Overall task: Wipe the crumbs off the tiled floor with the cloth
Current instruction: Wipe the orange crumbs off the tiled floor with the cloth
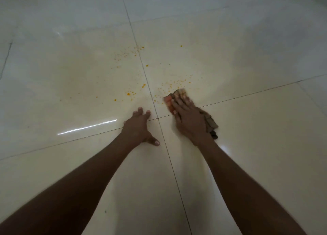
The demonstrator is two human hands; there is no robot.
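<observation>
glossy cream tiles: the tiled floor (247, 146) shines, w/ thin dark grout lines that cross just between the two hands.
cloth: one cloth (169, 103), orange at the front and brown at the back, lies flat on the floor under the right hand; only its edges show around the hand.
cloth axis: long axis goes from near-right to far-left; orange end points away from the person, toward the crumbs, brown end (211, 126) comes out behind the wrist side.
right hand: right hand (189, 119) is flat on top of the cloth, fingers straight and close together, pressing it down. a bit blurred at the fingertips.
left hand: left hand (139, 128) rests on the bare floor, fingers spread, thumb out to the side; holds nothing, near the cloth but apart from it.
crumbs: orange crumbs (130, 93), too many to count, scattered in approx 3 loose groups beyond both hands; nearest ones just beside the cloth's far edge.
count: 2 hands, 1 cloth.
</observation>
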